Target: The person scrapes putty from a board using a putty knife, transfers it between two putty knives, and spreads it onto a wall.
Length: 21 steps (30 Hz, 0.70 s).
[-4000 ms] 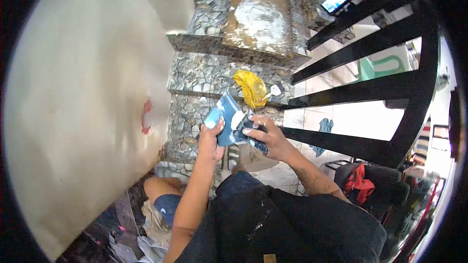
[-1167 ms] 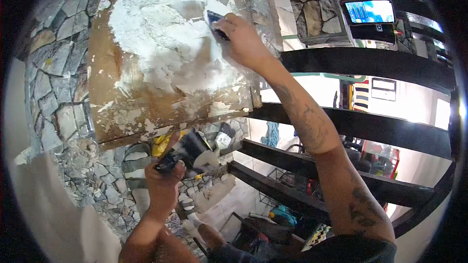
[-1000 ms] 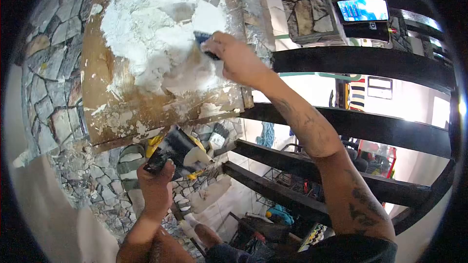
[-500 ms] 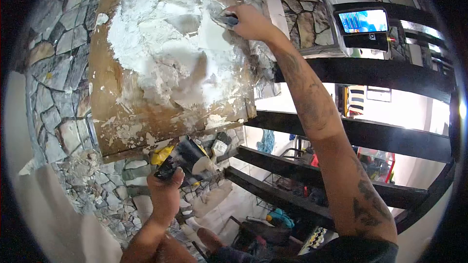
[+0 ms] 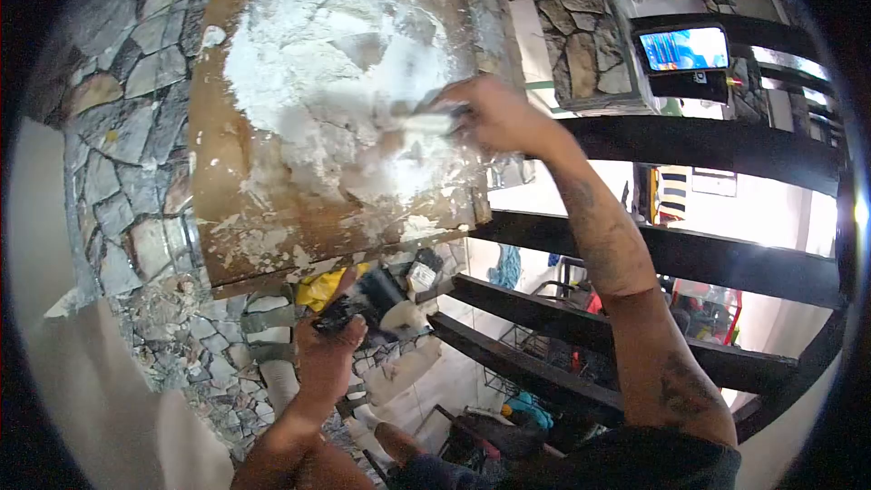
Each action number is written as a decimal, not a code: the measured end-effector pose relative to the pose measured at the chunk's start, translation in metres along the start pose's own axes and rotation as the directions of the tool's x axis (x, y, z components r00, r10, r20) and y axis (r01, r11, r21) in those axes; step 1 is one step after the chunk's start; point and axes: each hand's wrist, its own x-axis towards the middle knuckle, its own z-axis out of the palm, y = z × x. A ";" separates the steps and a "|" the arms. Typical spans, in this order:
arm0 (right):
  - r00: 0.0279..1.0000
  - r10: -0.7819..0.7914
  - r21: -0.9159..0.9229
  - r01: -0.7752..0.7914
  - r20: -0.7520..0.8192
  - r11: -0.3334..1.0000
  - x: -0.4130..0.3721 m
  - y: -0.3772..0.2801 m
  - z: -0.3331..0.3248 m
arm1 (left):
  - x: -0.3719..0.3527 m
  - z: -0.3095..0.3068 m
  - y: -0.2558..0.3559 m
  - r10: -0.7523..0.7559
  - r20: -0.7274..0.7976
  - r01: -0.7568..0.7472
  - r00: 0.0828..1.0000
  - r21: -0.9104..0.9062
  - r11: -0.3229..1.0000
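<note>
A wooden board (image 5: 218, 259) bears a broad heap of white plaster (image 5: 299, 45), with dried smears and crumbs along its near edge. My right hand (image 5: 504, 118) is closed on a putty knife (image 5: 425, 122), blurred by motion, its blade coated white and low over the right side of the heap. Below the board's near edge, my left hand (image 5: 334, 345) grips a wide black scraper (image 5: 379, 289), thumb on top. Pale plaster (image 5: 399, 318) shows at the scraper's right end. Just behind it are a yellow bag (image 5: 319, 290) and a small labelled container (image 5: 424, 272).
Dark beams like open stair treads (image 5: 635, 249) run along the right, with a lower floor and clutter visible through the gaps. A lit phone (image 5: 682, 48) stands at upper right. Stone-clad wall (image 5: 136, 181) borders the left, and stone rubble (image 5: 195, 336) lies at lower left.
My right hand has swept the putty knife from the heap's upper right down toward me. My left hand keeps hold of the black scraper. The view has shifted slightly.
</note>
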 end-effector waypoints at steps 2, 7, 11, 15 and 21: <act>0.996 0.038 -0.107 -0.046 -0.077 0.993 0.008 0.001 -0.014 | 0.001 -0.002 0.001 -0.007 0.002 0.007 1.000 -0.027 1.000; 0.894 0.059 -0.297 -0.209 -0.444 0.932 0.030 -0.009 0.007 | 0.007 0.002 -0.018 0.016 0.003 -0.015 1.000 -0.211 0.977; 0.914 0.028 -0.176 -0.107 -0.404 0.979 0.026 -0.026 0.053 | 0.000 0.006 0.002 -0.003 -0.043 -0.004 0.999 -0.168 0.986; 0.959 0.047 -0.138 -0.089 -0.278 0.987 -0.003 -0.050 0.061 | -0.002 0.003 -0.017 -0.082 -0.050 0.067 0.995 -0.249 0.966; 0.996 -0.009 0.017 0.010 -0.093 1.000 0.000 -0.023 -0.009 | 0.001 0.007 -0.015 -0.035 -0.145 0.000 0.989 -0.235 0.972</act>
